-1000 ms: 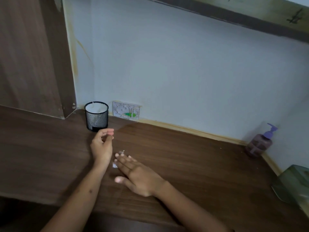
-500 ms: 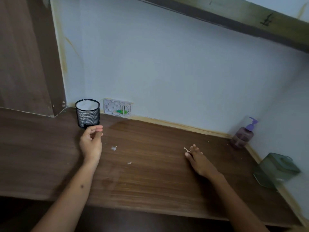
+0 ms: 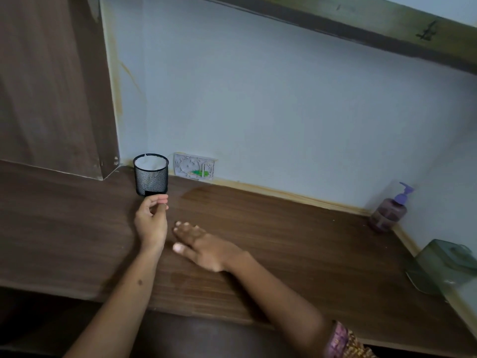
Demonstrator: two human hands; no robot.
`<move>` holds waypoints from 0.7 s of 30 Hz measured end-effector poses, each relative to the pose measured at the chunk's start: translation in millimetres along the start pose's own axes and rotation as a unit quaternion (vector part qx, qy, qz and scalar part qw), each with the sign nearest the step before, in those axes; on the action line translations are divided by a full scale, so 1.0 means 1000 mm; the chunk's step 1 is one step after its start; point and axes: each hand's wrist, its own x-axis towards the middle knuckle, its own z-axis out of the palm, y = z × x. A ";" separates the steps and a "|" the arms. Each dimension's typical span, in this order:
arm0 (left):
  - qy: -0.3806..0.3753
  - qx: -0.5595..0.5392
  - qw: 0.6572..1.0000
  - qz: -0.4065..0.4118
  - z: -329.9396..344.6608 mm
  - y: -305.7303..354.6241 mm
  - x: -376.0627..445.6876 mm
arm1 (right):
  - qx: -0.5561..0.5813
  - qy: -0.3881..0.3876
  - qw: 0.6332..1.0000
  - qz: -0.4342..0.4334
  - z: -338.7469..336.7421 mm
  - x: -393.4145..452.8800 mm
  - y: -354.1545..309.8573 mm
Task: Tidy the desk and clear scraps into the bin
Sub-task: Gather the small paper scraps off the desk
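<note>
A black mesh bin point(image 3: 151, 178) with white paper inside stands at the back left of the brown desk point(image 3: 284, 241). My left hand point(image 3: 151, 218) rests on its edge just in front of the bin, fingers curled and thumb against the fingertips. Nothing shows in it. Right beside it, my right hand point(image 3: 201, 244) lies flat on the desk with straight fingers pointing left, blurred by motion. No loose scraps show on the desk; any under the right hand are hidden.
A purple pump bottle point(image 3: 391, 210) stands at the back right by the wall. A green translucent box point(image 3: 444, 267) sits at the right edge. A white socket plate point(image 3: 195, 167) is on the wall behind the bin. A wooden panel closes the left side.
My right hand slid flat from the desk's middle right back to beside my left hand. The small scraps seen on the desk half a second ago no longer show. The left hand stayed put.
</note>
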 end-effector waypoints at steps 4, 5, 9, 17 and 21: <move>-0.009 0.007 1.000 0.000 0.001 -0.002 0.001 | -0.066 -0.012 0.992 -0.108 0.015 -0.055 -0.001; -0.012 0.010 1.000 0.001 0.002 -0.002 0.001 | -0.075 -0.011 0.990 -0.121 0.015 -0.071 0.006; -0.027 0.030 0.999 0.020 0.005 0.000 -0.002 | -0.051 -0.017 0.998 0.013 -0.002 -0.120 0.064; -0.035 0.052 0.997 0.037 0.005 0.004 -0.006 | -0.002 0.148 0.887 0.438 -0.013 -0.182 0.182; -0.042 0.055 0.997 0.042 0.005 0.005 -0.007 | 0.030 0.182 0.855 0.485 -0.008 -0.158 0.166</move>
